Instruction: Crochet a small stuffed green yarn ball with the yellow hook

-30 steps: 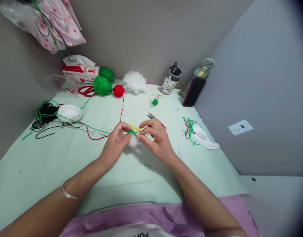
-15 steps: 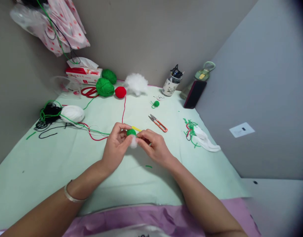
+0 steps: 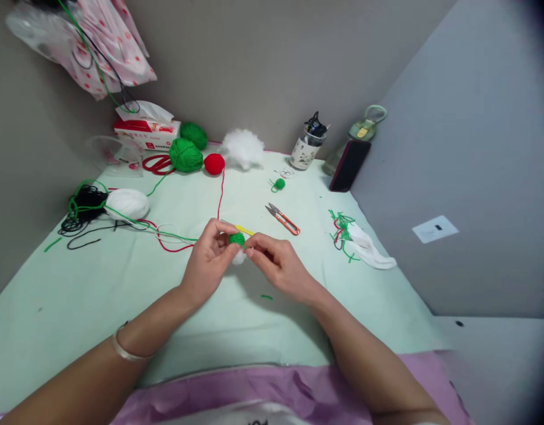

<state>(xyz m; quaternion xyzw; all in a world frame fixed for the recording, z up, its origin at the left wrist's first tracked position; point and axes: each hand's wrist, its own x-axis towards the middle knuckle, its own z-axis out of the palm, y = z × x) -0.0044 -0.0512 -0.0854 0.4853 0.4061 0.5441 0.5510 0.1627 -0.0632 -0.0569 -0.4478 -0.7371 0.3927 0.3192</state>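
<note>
My left hand [image 3: 208, 252] is closed, its thumb and fingers pinching a small green crocheted piece [image 3: 237, 238]. A tuft of white stuffing [image 3: 239, 257] shows at the lower side of that piece, between both thumbs. My right hand [image 3: 278, 260] is closed on a yellow-handled crochet hook [image 3: 244, 230], whose thin metal end points left past my left forefinger. Its thumb and forefinger meet beside the green piece; whether they also pinch yarn is too small to see. Green, white and red yarn strands [image 3: 176, 239] run from the left to my left hand.
Orange thread snips [image 3: 283, 219] lie beyond my right hand. Green yarn balls [image 3: 186, 155], a red yarn ball [image 3: 214, 164] and a heap of stuffing [image 3: 242, 149] line the back. A phone [image 3: 350, 166] leans at the back right. Yarn scraps [image 3: 341, 227] lie by a white cloth [image 3: 369, 249].
The green piece has turned slightly between my fingers, and less white stuffing shows below it. The hands stay nearly in place; the whole view has shifted a little.
</note>
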